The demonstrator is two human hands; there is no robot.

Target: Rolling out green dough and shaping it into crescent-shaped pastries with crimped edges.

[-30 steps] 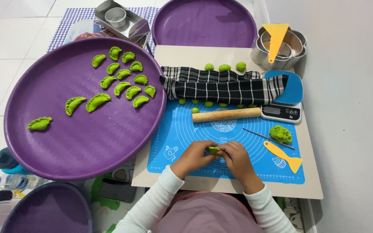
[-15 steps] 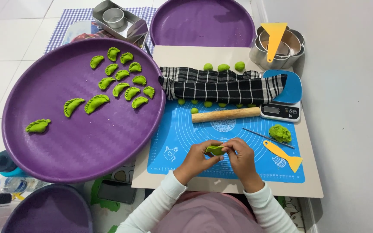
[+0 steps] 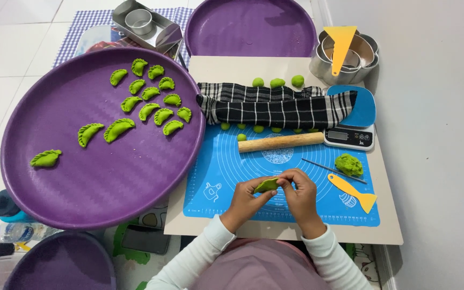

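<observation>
Risk first, as I read it from here. Big purple tray [image 3: 98, 198] overhangs the low table [image 3: 291, 67] edge on the left and sits just beside the blue silicone mat [image 3: 226, 172]; an elbow swing from the left arm could nudge it and slide the finished green dumplings [image 3: 154, 104] together, crushing their pleats. Rolling pin [image 3: 281, 142] lies loose across the mat above the hands; a forward reach could roll it into the small dough balls [image 3: 258, 129] peeking out under the striped cloth [image 3: 280, 107]. Smaller risk: the green dough lump [image 3: 348, 164] by the yellow scraper [image 3: 353, 191] sits uncovered, likely to dry out. Smallest: the piece in hand is thin, so too hard a pinch could tear the seam.

Pose: both forearms come in from the bottom edge, wrists raised off the mat. Left hand [image 3: 245, 196] cups the folded green dumpling [image 3: 267, 185] from below, fingers curled around it. Right hand [image 3: 299, 193] is closed in a pinch on the dumpling's right end, thumb and forefinger pressing the edge. Dumpling is held between both hands, just above the mat's lower middle, not touching it as far as I can tell.
</observation>
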